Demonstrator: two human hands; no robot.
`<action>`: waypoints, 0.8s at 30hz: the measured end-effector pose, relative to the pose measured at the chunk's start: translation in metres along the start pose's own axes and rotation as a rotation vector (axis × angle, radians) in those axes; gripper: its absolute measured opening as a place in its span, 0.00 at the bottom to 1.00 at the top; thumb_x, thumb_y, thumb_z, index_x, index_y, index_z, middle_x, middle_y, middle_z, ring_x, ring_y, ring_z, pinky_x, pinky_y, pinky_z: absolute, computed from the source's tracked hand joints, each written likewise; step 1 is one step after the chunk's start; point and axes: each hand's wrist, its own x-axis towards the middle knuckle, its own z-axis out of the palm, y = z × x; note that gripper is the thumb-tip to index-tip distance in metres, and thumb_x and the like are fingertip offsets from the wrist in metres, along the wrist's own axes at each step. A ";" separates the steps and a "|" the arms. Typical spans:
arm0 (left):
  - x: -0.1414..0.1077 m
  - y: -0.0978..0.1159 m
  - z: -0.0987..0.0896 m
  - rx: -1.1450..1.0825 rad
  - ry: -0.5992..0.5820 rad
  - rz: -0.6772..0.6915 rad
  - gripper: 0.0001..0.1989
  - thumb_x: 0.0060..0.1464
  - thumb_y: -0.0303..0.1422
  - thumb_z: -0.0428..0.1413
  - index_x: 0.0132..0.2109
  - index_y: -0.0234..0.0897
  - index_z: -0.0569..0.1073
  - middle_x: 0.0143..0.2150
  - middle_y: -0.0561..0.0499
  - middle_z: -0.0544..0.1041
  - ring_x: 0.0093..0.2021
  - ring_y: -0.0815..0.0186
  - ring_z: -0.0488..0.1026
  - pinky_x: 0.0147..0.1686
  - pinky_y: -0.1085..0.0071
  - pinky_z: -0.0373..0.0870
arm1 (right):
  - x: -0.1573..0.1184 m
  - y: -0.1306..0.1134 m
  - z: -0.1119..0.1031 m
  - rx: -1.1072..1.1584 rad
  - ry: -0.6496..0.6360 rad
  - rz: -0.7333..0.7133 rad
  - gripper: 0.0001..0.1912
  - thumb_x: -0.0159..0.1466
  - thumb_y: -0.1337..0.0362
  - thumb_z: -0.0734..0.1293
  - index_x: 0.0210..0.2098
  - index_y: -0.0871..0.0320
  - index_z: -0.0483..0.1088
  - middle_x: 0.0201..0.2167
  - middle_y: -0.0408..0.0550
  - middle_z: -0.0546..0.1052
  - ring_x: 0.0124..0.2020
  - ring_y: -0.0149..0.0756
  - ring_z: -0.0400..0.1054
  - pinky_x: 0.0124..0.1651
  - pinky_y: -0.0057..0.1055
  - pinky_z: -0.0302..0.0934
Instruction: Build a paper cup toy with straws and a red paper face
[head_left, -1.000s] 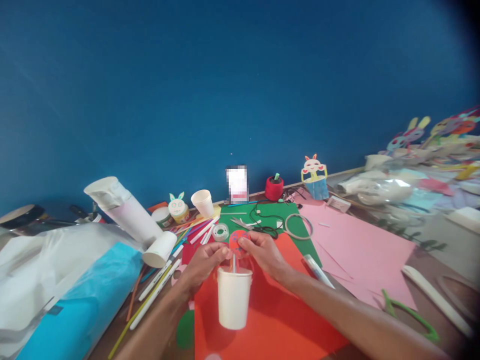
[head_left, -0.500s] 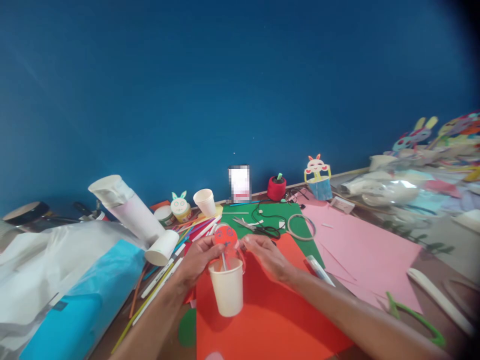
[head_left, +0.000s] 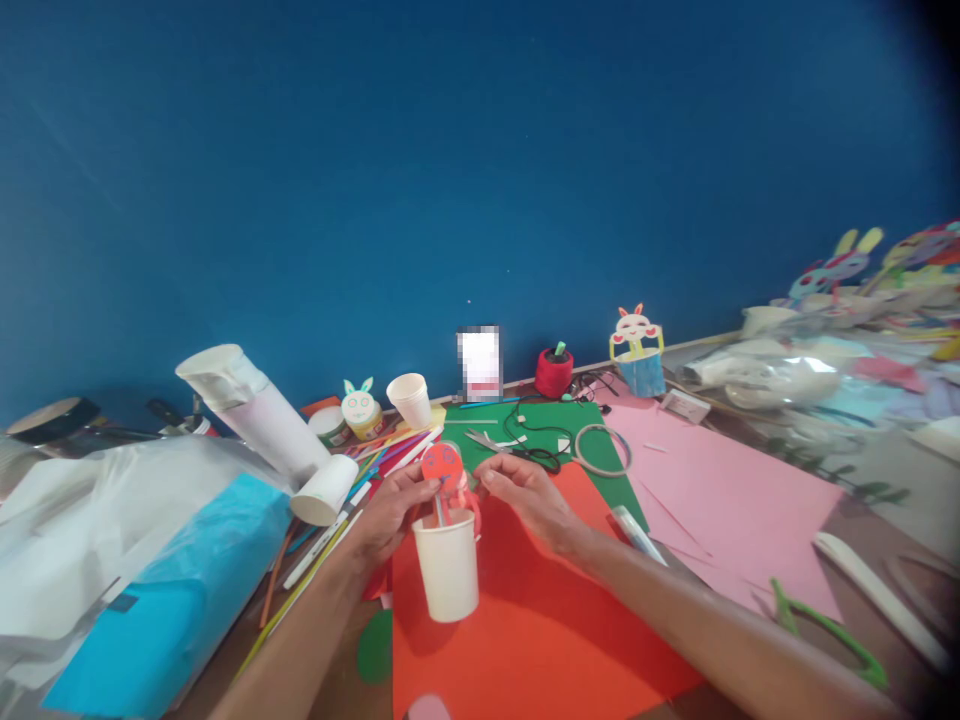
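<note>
My left hand pinches the edge of a round red paper face with drawn features. The face sits on a pale stick that goes down into a white paper cup. A curled red paper strip stands at the cup's right rim. Just right of the face is my right hand, its thumb and fingertips pressed together; what they hold, if anything, is too small to make out. Under the cup lies an orange-red sheet. Scissors rest on a green sheet behind the hands.
Paper cups, coloured strips and a blue packet lie at left. A finished-looking blue cup figure, a red pot and a tape ring stand behind. Pink sheets and green-handled scissors are at right.
The cup and red face have shifted slightly left with my left hand. My right hand is now a little farther from the face, also slightly left of before.
</note>
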 end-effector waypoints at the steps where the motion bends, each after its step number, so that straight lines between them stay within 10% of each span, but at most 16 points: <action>1: 0.000 0.000 0.001 -0.001 0.003 0.003 0.09 0.47 0.29 0.57 0.38 0.31 0.73 0.33 0.44 0.77 0.30 0.64 0.73 0.35 0.67 0.67 | -0.001 -0.001 0.001 0.020 -0.022 0.002 0.11 0.57 0.58 0.63 0.32 0.60 0.69 0.27 0.44 0.71 0.30 0.29 0.62 0.37 0.27 0.56; 24: -0.002 -0.003 0.002 0.134 0.074 0.060 0.10 0.41 0.33 0.61 0.33 0.32 0.73 0.28 0.48 0.75 0.27 0.67 0.70 0.30 0.71 0.65 | -0.005 -0.005 0.007 -0.073 -0.031 -0.021 0.08 0.55 0.60 0.65 0.29 0.60 0.69 0.27 0.44 0.71 0.29 0.29 0.63 0.34 0.27 0.57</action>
